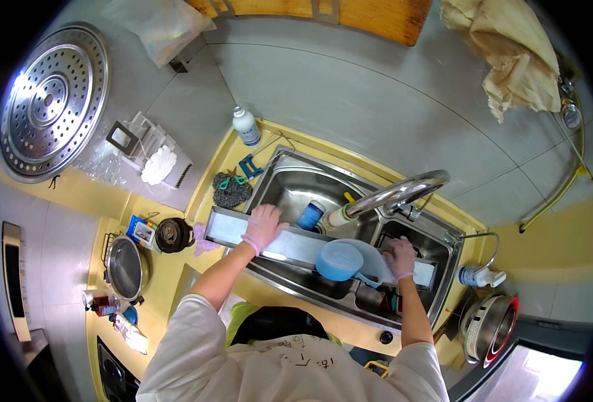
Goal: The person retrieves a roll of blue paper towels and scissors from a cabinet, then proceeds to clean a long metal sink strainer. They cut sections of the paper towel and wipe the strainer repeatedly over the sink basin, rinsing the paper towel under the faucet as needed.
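A long, shallow metal tray (296, 246) lies across the double stainless steel sink (286, 176). My left hand (263, 228), in a thin pinkish glove, rests over the tray's left part, fingers at its far rim. My right hand (401, 257), gloved alike, is at the tray's right part, beside a translucent plastic container (369, 259); whether it grips either one is unclear. A blue plastic cup or bowl (340, 260) sits on the tray's middle. Behind the tray, a blue-labelled container (310, 215) lies in the left basin, near the chrome faucet (397, 193).
Left of the sink are a dark steel-wool scourer (231, 190), a blue plastic tool (250, 167), a white bottle (246, 126) and a purple cloth (204, 240). A pump bottle (481, 276) and stacked metal bowls (487, 326) stand at the right. A steel pot (125, 269) is farther left.
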Motion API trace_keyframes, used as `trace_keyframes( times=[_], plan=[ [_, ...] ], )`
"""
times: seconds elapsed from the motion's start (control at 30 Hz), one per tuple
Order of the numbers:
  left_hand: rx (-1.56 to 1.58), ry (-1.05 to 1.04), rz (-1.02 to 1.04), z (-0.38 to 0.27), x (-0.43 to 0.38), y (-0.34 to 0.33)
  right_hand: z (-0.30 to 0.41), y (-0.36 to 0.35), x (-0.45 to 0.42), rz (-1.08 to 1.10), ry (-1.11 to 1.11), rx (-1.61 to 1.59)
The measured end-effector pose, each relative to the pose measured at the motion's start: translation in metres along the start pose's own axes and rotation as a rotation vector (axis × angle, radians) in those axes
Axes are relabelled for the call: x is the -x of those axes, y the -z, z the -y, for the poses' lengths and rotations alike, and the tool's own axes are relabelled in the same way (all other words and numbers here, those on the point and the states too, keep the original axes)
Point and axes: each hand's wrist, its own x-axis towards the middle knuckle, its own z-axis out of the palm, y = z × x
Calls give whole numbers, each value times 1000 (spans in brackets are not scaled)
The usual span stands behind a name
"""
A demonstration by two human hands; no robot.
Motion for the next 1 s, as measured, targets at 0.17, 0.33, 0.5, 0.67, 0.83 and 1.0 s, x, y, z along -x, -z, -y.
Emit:
trace_keyframes(
  times=[0.17,0.33,0.5,0.67,0.83,1.0],
  plan=[
    [-80,249,156,14,50,11,3,12,38,79,-22,28],
    [-115,499,321,45,67,16,-5,16,66,200,-36,92],
    [-134,463,482,0,50,27,-1,17,71,163,20,61],
    [-50,530,475,19,68,14,-10,24,85,370,-204,182],
    [-158,850,499,24,60,0,-38,-4,95,272,-511,298],
    [-228,940,662,23,50,15,-43,1,76,241,-776,239]
  ],
)
